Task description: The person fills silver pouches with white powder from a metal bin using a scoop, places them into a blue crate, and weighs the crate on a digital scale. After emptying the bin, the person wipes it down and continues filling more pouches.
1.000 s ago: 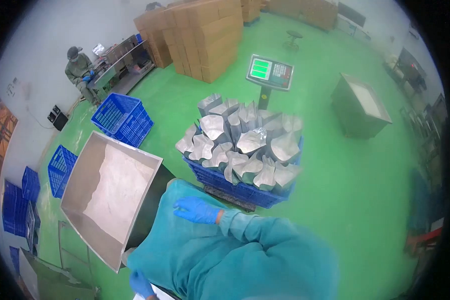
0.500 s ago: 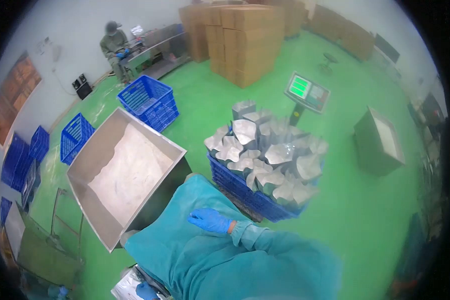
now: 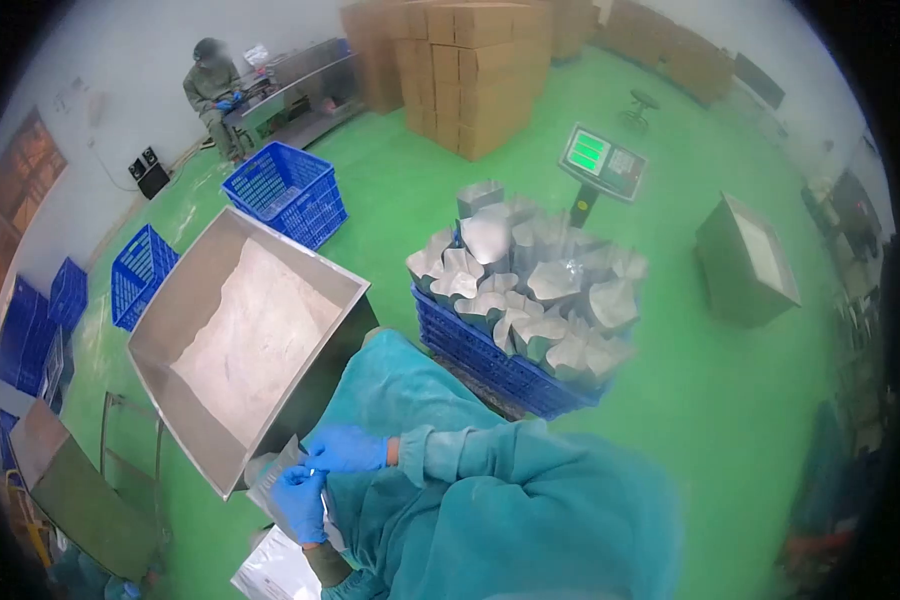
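Note:
Close to my lap, beside the near corner of the metal bin (image 3: 355,285), both my blue-gloved hands meet at a silver foil bag (image 3: 266,474). My left hand (image 3: 298,502) is closed on the bag's edge with bent fingers. From the right, my right hand (image 3: 350,450) reaches in, its fingertips pinching the bag's upper part next to the left fingers. Much of the bag is hidden behind the gloves. Below my left wrist lies a stack of flat silver bags (image 3: 278,568). White powder (image 3: 255,340) is heaped inside the bin.
A blue crate (image 3: 480,352) packed with upright open silver bags (image 3: 530,280) stands ahead, with a lit scale display (image 3: 603,160) behind it. Blue crates (image 3: 285,195) sit beyond the bin. A second bin (image 3: 745,265) is at right, stacked cartons (image 3: 470,75) behind. Another person (image 3: 213,98) sits far left.
My left hand has risen from the stack at the bottom with a silver bag. My right hand has moved left from over my lap to meet it. The view has shifted slightly.

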`<state>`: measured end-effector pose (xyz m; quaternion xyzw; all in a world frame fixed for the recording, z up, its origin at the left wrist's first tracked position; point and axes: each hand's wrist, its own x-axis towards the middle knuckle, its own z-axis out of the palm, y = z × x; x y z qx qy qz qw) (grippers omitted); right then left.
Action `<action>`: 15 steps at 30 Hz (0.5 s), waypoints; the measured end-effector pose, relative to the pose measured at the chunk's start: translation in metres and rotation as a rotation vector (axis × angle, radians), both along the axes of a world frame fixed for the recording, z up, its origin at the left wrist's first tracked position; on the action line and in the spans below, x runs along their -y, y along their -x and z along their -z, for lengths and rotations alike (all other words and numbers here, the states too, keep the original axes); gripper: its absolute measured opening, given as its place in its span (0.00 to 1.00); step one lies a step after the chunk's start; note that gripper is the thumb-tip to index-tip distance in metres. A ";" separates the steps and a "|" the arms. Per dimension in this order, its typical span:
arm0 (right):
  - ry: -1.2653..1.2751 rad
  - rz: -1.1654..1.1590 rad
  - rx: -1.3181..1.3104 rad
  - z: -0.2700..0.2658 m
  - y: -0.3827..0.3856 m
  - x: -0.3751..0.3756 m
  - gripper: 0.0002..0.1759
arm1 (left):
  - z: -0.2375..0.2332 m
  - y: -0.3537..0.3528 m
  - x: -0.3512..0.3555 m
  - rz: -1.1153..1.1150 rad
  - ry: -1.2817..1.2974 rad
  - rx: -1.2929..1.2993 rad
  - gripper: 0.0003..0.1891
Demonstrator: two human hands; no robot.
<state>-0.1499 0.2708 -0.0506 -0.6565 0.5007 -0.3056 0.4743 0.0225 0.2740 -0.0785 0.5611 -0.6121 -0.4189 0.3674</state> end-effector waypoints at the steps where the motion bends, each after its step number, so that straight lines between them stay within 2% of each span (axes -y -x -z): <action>1: 0.099 0.040 -0.064 0.015 0.010 0.007 0.26 | -0.007 -0.003 0.004 -0.018 0.004 0.013 0.09; 2: 0.191 0.082 -0.127 0.025 0.016 0.010 0.25 | -0.014 -0.007 0.007 -0.035 0.003 0.029 0.09; 3: 0.185 0.089 -0.132 0.027 0.024 0.012 0.25 | -0.019 -0.014 0.013 -0.036 0.009 -0.053 0.11; 5: 0.229 0.210 -0.063 0.028 0.034 0.014 0.24 | -0.023 -0.010 0.019 -0.030 0.024 -0.066 0.12; 6: 0.228 0.194 -0.069 0.017 0.030 0.014 0.24 | -0.030 -0.005 0.024 -0.033 0.045 -0.077 0.13; 8: -0.096 0.026 0.032 -0.005 0.016 0.011 0.22 | -0.034 0.019 0.019 0.004 -0.051 -0.146 0.16; 9: -0.100 0.011 0.028 0.004 0.016 0.011 0.22 | -0.029 0.029 0.017 0.064 -0.028 -0.232 0.16; 10: -0.212 0.036 0.134 0.018 0.018 0.016 0.21 | -0.021 0.033 0.020 0.125 0.003 -0.318 0.16; 11: -0.323 0.061 0.239 0.025 0.019 0.021 0.21 | 0.006 0.015 0.029 0.138 0.042 -0.212 0.16; 12: -0.325 0.053 0.235 0.020 0.022 0.021 0.21 | 0.005 0.005 0.036 0.130 0.042 -0.214 0.16; 14: -0.286 0.138 0.151 0.013 0.031 0.015 0.17 | 0.001 -0.008 0.036 -0.043 0.011 -0.350 0.15; 15: 0.032 0.102 -0.329 0.022 0.034 0.018 0.11 | -0.014 -0.003 0.034 -0.118 0.065 -0.207 0.14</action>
